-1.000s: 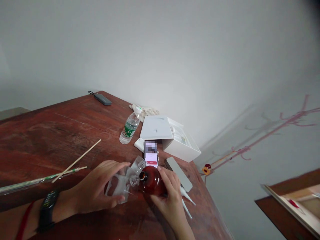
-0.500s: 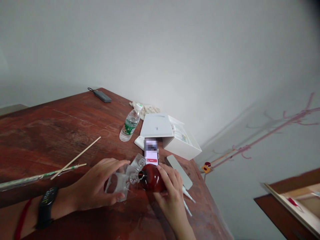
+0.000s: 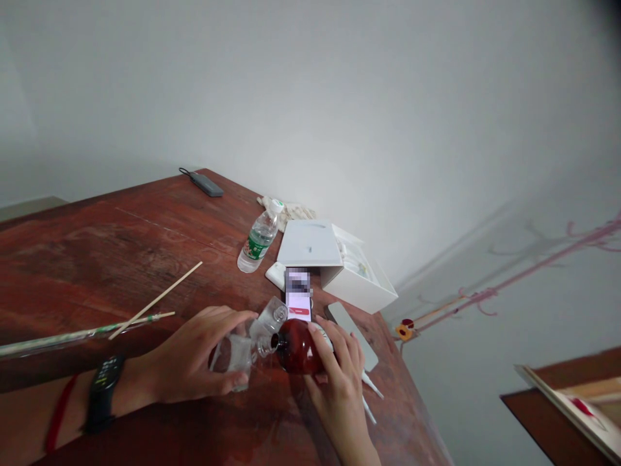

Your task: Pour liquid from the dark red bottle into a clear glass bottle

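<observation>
My left hand (image 3: 206, 356) is closed around a clear, square-sided bottle (image 3: 239, 355), thumb on the near side and fingers on the far side. That bottle is tipped, its open neck pointing right. In my right hand (image 3: 337, 372) is a brown bottle (image 3: 295, 346), tilted on its side with its mouth against or just over the clear bottle's neck. Whether liquid is flowing between them I cannot make out. Just behind the necks lies a second clear bottle (image 3: 272, 316), uncapped. A phone (image 3: 298, 301) with a lit screen sits beyond the brown bottle.
A water bottle (image 3: 259, 238) stands behind, beside an open white box (image 3: 310, 241). Wooden sticks (image 3: 162, 299) lie at left, one in a wrapper. Right of my right hand are a grey flat case (image 3: 356, 336) and white pointed tips (image 3: 372, 383). A dark grey device (image 3: 206, 184) rests far back.
The whole view has shifted slightly, so things sit a little further right. The brown bottle has turned a little, showing some of its white label. Both hands keep their hold.
</observation>
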Demonstrator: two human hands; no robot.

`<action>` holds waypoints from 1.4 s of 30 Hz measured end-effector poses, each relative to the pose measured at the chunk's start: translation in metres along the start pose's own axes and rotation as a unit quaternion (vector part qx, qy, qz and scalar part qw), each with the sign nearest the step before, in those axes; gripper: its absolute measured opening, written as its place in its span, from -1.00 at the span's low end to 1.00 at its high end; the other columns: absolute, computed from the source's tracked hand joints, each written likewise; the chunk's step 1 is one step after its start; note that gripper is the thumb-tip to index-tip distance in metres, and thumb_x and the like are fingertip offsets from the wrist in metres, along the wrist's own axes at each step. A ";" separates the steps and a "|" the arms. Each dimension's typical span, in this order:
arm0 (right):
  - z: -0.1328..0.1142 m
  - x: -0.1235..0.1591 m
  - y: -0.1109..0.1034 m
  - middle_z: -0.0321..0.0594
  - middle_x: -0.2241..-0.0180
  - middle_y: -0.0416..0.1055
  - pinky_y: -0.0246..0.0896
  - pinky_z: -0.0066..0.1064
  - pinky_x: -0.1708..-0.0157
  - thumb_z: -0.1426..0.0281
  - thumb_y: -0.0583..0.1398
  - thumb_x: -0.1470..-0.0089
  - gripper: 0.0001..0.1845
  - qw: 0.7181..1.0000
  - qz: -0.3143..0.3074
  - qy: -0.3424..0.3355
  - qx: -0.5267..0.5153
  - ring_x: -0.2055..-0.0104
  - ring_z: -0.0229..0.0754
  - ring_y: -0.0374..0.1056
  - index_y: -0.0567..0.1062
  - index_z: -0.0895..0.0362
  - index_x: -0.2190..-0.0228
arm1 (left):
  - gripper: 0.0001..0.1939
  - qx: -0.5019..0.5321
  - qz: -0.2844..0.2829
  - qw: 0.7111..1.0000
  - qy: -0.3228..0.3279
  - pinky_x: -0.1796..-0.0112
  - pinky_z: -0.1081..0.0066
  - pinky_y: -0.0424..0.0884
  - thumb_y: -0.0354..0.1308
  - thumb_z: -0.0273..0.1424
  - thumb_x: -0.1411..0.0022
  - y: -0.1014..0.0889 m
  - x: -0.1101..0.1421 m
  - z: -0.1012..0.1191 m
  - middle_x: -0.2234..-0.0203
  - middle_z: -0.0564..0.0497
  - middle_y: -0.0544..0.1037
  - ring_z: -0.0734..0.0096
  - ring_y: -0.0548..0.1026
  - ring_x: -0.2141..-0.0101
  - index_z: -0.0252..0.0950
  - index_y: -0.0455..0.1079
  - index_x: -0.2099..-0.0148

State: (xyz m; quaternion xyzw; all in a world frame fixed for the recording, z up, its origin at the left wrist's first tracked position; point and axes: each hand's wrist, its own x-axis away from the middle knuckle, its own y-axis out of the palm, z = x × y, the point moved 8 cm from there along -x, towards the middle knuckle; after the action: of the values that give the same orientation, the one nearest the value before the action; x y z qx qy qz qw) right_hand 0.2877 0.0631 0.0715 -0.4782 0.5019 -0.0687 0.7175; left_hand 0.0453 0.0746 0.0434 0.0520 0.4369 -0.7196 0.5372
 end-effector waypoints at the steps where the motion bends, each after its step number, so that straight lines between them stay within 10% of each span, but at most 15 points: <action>1: 0.000 0.000 -0.001 -0.05 -0.28 0.42 0.13 0.23 -0.28 0.55 0.17 -0.23 -0.28 1.000 0.001 0.002 0.005 -0.26 0.19 0.34 0.34 -0.09 -0.36 | -0.33 0.001 0.000 1.000 -0.003 0.06 0.17 0.43 0.22 0.12 -0.43 0.000 0.000 0.001 0.00 -0.07 0.59 0.03 0.57 0.10 -0.15 0.25 -0.36; 10: -0.003 0.002 -0.002 -0.05 -0.30 0.41 -0.13 0.30 -0.38 0.51 0.19 -0.28 -0.30 0.999 -0.010 -0.008 0.043 -0.29 0.20 0.29 0.32 -0.08 -0.39 | -0.39 0.001 -0.002 1.000 -0.015 0.07 0.16 0.42 0.24 0.08 -0.40 -0.001 0.001 0.003 0.02 -0.09 0.57 -0.01 0.55 0.10 -0.19 0.29 -0.27; 42: -0.004 0.002 -0.002 -0.07 -0.31 0.41 -0.10 0.40 -0.39 0.57 0.19 -0.20 -0.24 0.999 -0.012 0.016 0.038 -0.30 0.24 0.30 0.33 -0.13 -0.36 | -0.32 0.009 -0.026 0.998 -0.048 -0.05 0.10 0.49 0.24 0.11 -0.36 0.001 0.003 0.004 -0.06 -0.15 0.55 -0.08 0.54 -0.01 -0.22 0.30 -0.28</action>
State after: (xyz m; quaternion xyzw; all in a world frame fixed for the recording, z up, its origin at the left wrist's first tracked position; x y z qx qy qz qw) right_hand 0.2861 0.0578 0.0716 -0.4550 0.5046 -0.1041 0.7263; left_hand 0.0465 0.0702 0.0436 0.0107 0.4052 -0.7389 0.5383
